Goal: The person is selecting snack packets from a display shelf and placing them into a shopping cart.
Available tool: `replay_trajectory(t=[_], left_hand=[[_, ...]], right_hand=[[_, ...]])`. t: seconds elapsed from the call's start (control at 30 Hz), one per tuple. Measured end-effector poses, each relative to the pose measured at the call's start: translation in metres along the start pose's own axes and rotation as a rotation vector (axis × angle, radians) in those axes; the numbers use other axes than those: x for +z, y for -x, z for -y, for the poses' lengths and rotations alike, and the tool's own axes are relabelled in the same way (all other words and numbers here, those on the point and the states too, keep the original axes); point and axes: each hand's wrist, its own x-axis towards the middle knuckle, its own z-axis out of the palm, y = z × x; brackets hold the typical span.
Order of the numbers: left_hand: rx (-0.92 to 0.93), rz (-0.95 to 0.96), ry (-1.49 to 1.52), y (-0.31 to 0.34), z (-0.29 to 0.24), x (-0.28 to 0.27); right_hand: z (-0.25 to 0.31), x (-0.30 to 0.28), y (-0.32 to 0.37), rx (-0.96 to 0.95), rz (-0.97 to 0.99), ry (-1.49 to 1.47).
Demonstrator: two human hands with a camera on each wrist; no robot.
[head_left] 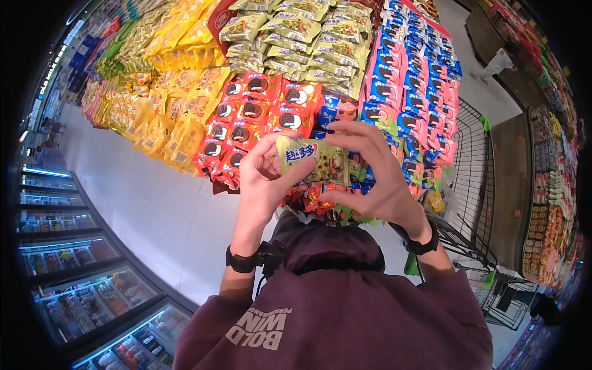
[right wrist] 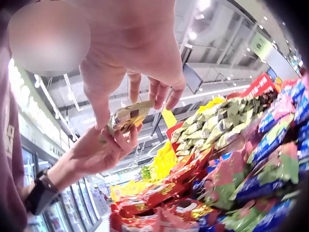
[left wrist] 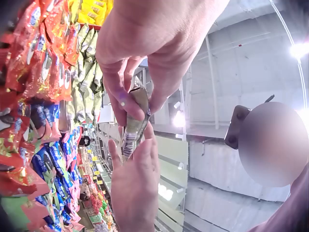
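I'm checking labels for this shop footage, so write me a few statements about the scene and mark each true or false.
1. The left hand holds a green packet. True.
2. The right hand hangs low at the person's side. False: it is raised beside the green packet, fingers spread.
3. In the head view, yellow packets lie left of the red packets. True.
4. The person wears white. False: the shirt is dark purple.
5. Stacked green packets appear above the red ones in the head view. True.
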Motion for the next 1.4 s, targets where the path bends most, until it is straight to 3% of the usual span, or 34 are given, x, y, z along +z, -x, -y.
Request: replay_trajectory(t=[0.13, 0.2, 0.33, 0.57, 0.6, 0.7, 0.8, 1.0, 1.2, 1.4], left_hand=[[-0.046, 0.033, 0.061, -0.001, 0.003, 0.001], [-0.153, 0.044, 0.054, 0.000, -0.003, 0.003], [-0.165, 0.002, 0.237, 0.001, -0.009, 0.006], [0.135, 0.094, -0.337, 0.003, 0.005, -0.002], [0.074, 0.029, -0.253, 0.002, 0.004, 0.003], [0.020, -0.034, -0.073, 0.002, -0.001, 0.020], [0.127, 0.029, -0.354, -0.001, 0.013, 0.006], [0.140, -0.094, -0.324, -0.001, 0.019, 0.010], [0.138, -0.148, -0.290, 0.002, 0.009, 0.014], [0.202, -0.177, -0.228, 0.002, 0.013, 0.020]], right_hand=[[-0.009, -0.001, 0.002, -0.166, 0.031, 0.286], [-0.020, -0.001, 0.003, -0.223, 0.017, 0.343], [-0.018, -0.004, 0.004, -0.095, 0.014, 0.214], [-0.009, -0.002, 0.009, 0.330, -0.002, -0.209], [-0.009, 0.000, 0.009, 0.370, -0.010, -0.300], [-0.014, 0.006, 0.013, 0.342, -0.077, -0.327], [-0.015, 0.005, 0.012, 0.441, -0.103, -0.461], [-0.025, 0.009, 0.015, 0.446, -0.149, -0.482], [-0.012, -0.005, 0.013, 0.526, -0.042, -0.265], [-0.017, 0.003, 0.013, 0.500, -0.166, -0.313]])
